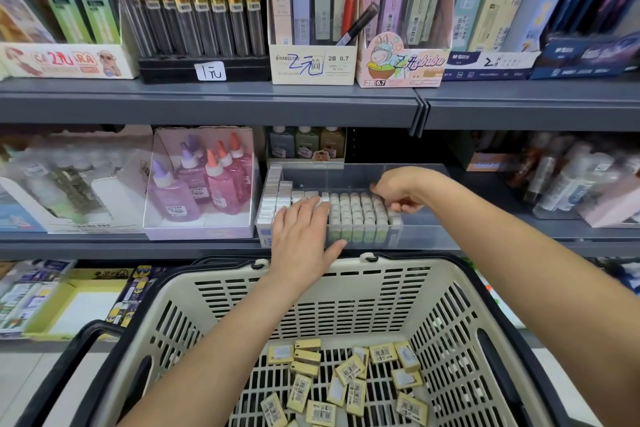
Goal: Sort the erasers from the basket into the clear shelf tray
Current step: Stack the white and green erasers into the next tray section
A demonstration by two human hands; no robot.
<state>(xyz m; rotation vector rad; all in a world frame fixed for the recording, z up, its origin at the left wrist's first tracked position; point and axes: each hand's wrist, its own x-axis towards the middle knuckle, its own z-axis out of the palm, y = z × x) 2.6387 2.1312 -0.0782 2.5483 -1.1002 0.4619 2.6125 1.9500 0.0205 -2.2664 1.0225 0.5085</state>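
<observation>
A clear shelf tray [420, 236] on the middle shelf holds rows of upright white erasers [356, 215]. My left hand [301, 239] lies flat, fingers spread, over the tray's front left, its fingertips touching the eraser tops. My right hand [400, 189] reaches into the right back of the tray with fingers curled down on the eraser rows; whether it pinches one I cannot tell. Below, a beige slotted basket [346, 291] holds several loose yellow-sleeved erasers [349, 378] with barcodes on its bottom.
Pink and purple glue bottles in a clear box [201, 184] stand left of the tray. The grey shelf edge [207, 104] above carries pencil-lead boxes [313, 62]. Small bottles [306, 144] stand behind the tray. The basket has black handles [86, 336].
</observation>
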